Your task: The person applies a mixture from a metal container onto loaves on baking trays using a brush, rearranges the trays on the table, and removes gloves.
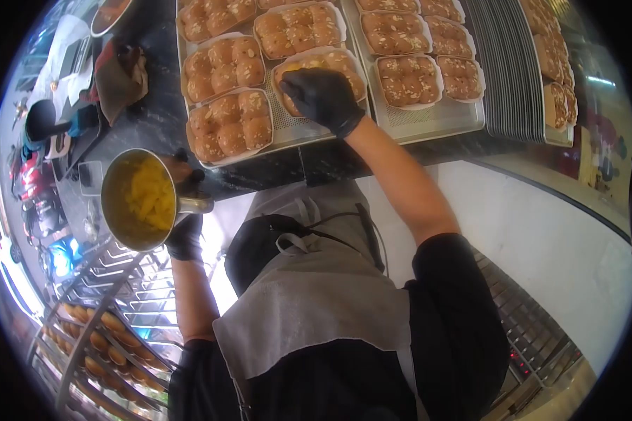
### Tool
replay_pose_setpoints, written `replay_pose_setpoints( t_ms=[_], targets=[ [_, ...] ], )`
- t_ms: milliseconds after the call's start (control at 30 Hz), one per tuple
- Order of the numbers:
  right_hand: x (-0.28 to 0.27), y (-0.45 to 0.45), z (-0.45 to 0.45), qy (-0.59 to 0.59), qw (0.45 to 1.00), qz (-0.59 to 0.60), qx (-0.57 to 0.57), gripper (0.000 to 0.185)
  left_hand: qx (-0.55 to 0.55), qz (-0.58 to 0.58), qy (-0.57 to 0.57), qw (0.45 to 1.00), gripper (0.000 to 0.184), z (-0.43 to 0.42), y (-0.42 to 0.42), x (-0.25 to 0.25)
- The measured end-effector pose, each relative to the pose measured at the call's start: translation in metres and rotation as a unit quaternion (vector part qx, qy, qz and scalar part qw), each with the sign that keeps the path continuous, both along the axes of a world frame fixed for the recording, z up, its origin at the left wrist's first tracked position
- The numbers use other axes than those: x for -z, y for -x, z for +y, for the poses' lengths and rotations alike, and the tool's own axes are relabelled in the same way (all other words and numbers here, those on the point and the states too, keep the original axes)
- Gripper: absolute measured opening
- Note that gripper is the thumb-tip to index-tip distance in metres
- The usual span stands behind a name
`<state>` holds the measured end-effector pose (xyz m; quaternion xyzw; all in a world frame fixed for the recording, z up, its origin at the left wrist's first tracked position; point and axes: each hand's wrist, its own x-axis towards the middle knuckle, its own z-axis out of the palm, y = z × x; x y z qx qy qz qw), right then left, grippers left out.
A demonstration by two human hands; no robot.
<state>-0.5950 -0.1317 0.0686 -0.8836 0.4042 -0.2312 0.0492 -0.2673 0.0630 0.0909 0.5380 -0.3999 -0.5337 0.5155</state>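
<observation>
My left hand (185, 237), in a black glove, is closed round the handle of a metal saucepan (109, 210) at the left, off the counter's front edge. Soft yellow pieces (149, 195) lie inside the pan. My black-gloved right hand (321, 98) rests on or just over a seeded bread loaf (347, 69) in a paper case. Its fingers are curled inward, and what they may hold is hidden. A little yellow shows on the loaf beside the fingers. Around it, several similar loaves (230, 126) sit on a perforated metal tray (288, 130).
A second tray (428, 123) of smaller seeded buns (409, 81) adjoins on the right, then a stack of trays (505, 70). Dark cloths (119, 81) and a clear container (90, 177) lie on the left. A wire rack (137, 281) with long bread rolls stands below left.
</observation>
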Motion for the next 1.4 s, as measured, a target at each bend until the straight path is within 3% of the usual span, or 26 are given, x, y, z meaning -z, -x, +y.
replay_pose_setpoints(
  t_ms=[33,100,133,167,200,233,300,367,433,467,500,533,567,600,633,667,700,833,900,933,1100,1133,1200,1233,1300,1400],
  targets=[
    [0.000,0.002,0.001,-0.035,0.989,-0.136,0.041,0.020,0.006,-0.002,0.002,1.000,0.072,0.000,-0.002,0.001],
    [-0.002,0.025,-0.007,-0.198,0.907,-0.345,0.138,0.017,-0.055,0.534,-0.030,0.843,0.074,-0.009,0.011,-0.022],
    [-0.005,0.049,-0.016,-0.160,0.913,-0.313,0.208,0.018,-0.053,0.534,-0.033,0.843,0.074,-0.007,0.001,-0.010],
    [-0.010,0.064,-0.021,-0.121,0.912,-0.278,0.276,0.019,-0.012,0.255,-0.011,0.967,0.075,-0.005,-0.015,0.012],
    [-0.013,0.065,-0.020,-0.119,0.912,-0.278,0.279,0.019,0.030,-0.048,0.015,0.998,0.076,-0.008,-0.020,0.018],
    [-0.016,0.064,-0.017,-0.063,0.942,-0.207,0.256,0.019,0.033,-0.047,0.017,0.998,0.076,-0.007,-0.024,0.022],
    [-0.039,0.046,-0.002,-0.040,0.962,-0.174,0.206,0.020,0.095,-0.333,0.017,0.938,0.080,-0.009,-0.025,0.015],
    [-0.021,0.029,-0.006,-0.124,0.897,-0.392,0.165,0.020,0.064,-0.180,0.015,0.981,0.080,-0.012,-0.016,0.010],
    [0.001,0.043,-0.023,-0.164,0.882,-0.398,0.192,0.021,0.030,-0.023,0.013,0.999,0.081,-0.015,-0.007,-0.001],
    [0.006,0.051,-0.026,-0.205,0.867,-0.400,0.217,0.021,-0.034,0.298,-0.028,0.954,0.082,-0.015,-0.002,-0.011],
    [0.003,0.059,-0.023,-0.204,0.866,-0.400,0.219,0.021,-0.095,0.585,-0.067,0.802,0.083,-0.015,-0.001,-0.016],
    [-0.002,0.068,-0.022,-0.151,0.893,-0.336,0.258,0.019,-0.094,0.586,-0.066,0.802,0.083,-0.015,-0.009,-0.010],
    [-0.010,0.071,-0.021,-0.095,0.913,-0.269,0.292,0.018,-0.016,0.278,-0.020,0.960,0.082,-0.018,-0.017,-0.005],
    [-0.015,0.068,-0.017,-0.063,0.946,-0.220,0.228,0.014,0.063,-0.066,0.026,0.996,0.082,-0.018,-0.022,-0.001],
    [-0.015,0.059,-0.013,-0.065,0.946,-0.219,0.230,0.014,0.065,-0.066,0.024,0.995,0.082,-0.012,-0.023,0.002],
    [-0.015,0.045,-0.011,0.027,0.984,-0.099,0.149,0.013,0.002,0.241,-0.014,0.970,0.081,-0.013,-0.011,-0.010],
    [-0.015,0.032,-0.009,0.119,0.991,0.025,0.063,0.012,-0.062,0.524,-0.050,0.848,0.081,-0.015,-0.004,-0.017],
    [-0.022,0.003,0.007,0.061,0.992,-0.107,0.000,0.013,-0.037,0.348,-0.011,0.937,0.082,-0.014,-0.009,-0.007],
    [-0.011,0.019,-0.005,-0.212,0.887,-0.364,0.189,0.018,-0.032,0.548,-0.032,0.835,0.083,-0.011,-0.007,-0.011],
    [0.005,0.036,-0.016,-0.186,0.856,-0.434,0.210,0.024,-0.034,0.548,-0.033,0.835,0.083,-0.008,-0.010,-0.010],
    [-0.007,0.042,-0.007,0.025,0.988,0.036,0.151,0.011,0.007,0.538,-0.020,0.842,0.083,-0.010,-0.011,0.002],
    [-0.005,0.033,-0.002,0.070,0.996,0.031,0.050,0.008,0.010,0.539,-0.021,0.842,0.083,-0.012,-0.011,0.003],
    [-0.013,0.026,0.020,0.066,0.995,-0.047,0.052,0.009,0.022,0.200,-0.014,0.979,0.082,-0.019,-0.009,0.004],
    [-0.014,0.023,0.025,0.060,0.989,-0.125,0.049,0.010,0.021,0.200,-0.011,0.979,0.082,-0.020,-0.006,0.001],
    [-0.010,0.042,0.022,0.079,0.972,-0.204,0.084,0.014,-0.040,0.484,-0.066,0.872,0.082,-0.020,0.009,-0.012],
    [-0.003,0.067,0.021,0.071,0.993,-0.058,0.069,0.014,0.028,0.316,-0.008,0.948,0.081,-0.014,-0.001,0.021]
  ],
)
